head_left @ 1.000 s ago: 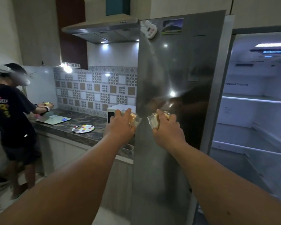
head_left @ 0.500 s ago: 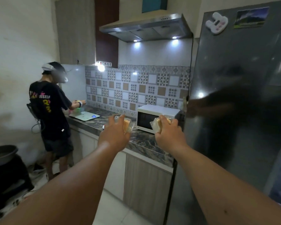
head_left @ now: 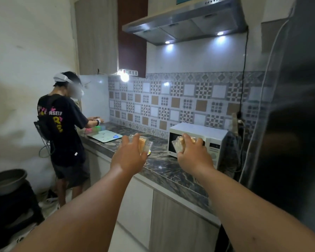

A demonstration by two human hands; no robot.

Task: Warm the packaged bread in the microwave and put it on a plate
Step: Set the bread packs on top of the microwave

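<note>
My left hand (head_left: 128, 156) is shut on a packaged bread (head_left: 144, 144) in clear plastic, held above the dark marble counter (head_left: 164, 166). My right hand (head_left: 194, 157) grips a second packaged bread (head_left: 181, 142) in front of the white microwave (head_left: 198, 137), whose door is closed. The microwave stands on the counter next to the fridge. A sliver of a plate (head_left: 149, 152) shows just beyond my left hand, mostly hidden by it.
The dark fridge (head_left: 295, 124) fills the right side. Another person (head_left: 62, 131) stands at the counter's far left end by a pale cutting board (head_left: 105, 136). A grey basin on a dark stool (head_left: 7, 180) sits at lower left. A range hood hangs overhead.
The view has swung left from the open fridge to the counter and microwave. Both hands, still holding the bread packs, are now closer to the microwave.
</note>
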